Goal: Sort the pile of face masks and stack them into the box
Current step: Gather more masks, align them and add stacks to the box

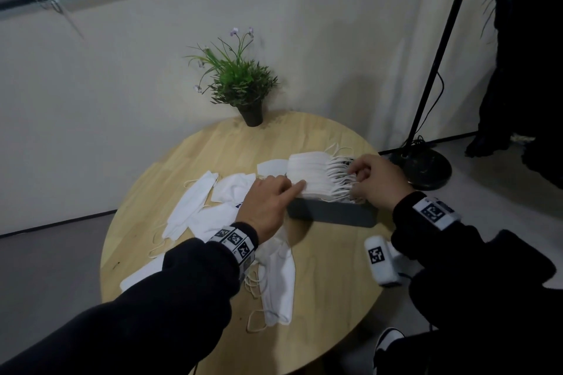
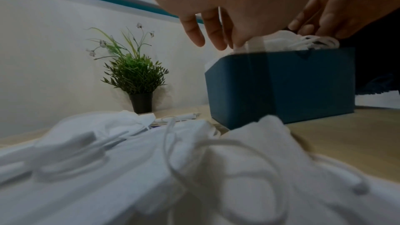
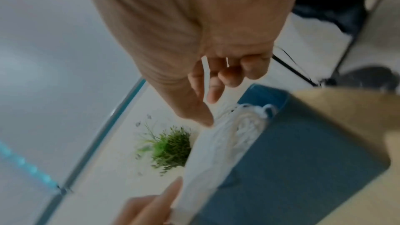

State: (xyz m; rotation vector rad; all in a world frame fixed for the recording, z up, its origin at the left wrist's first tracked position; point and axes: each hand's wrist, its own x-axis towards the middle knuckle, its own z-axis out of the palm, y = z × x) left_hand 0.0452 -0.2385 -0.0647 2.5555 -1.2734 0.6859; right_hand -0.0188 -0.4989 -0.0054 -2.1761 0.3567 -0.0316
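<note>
A dark blue box point(image 1: 332, 214) sits right of centre on the round wooden table point(image 1: 329, 298), with a stack of white face masks point(image 1: 309, 172) standing out of its top. My left hand point(image 1: 286, 189) presses its straight index finger against the stack's left end. My right hand point(image 1: 358, 183) rests its fingertips on the ear loops at the right end. The left wrist view shows the box point(image 2: 281, 85), my left fingers point(image 2: 207, 30) reaching down to the stack point(image 2: 279, 41), and my right hand point(image 2: 337, 13) on the loops. Loose masks point(image 1: 189, 204) lie left of the box, and another mask point(image 1: 280, 280) lies in front of it.
A potted plant point(image 1: 243, 85) stands at the table's far edge against the wall. A black lamp stand's base point(image 1: 426, 167) is on the floor to the right. A white tagged block point(image 1: 382, 259) hangs under my right forearm. Bare wood shows near the table's front right.
</note>
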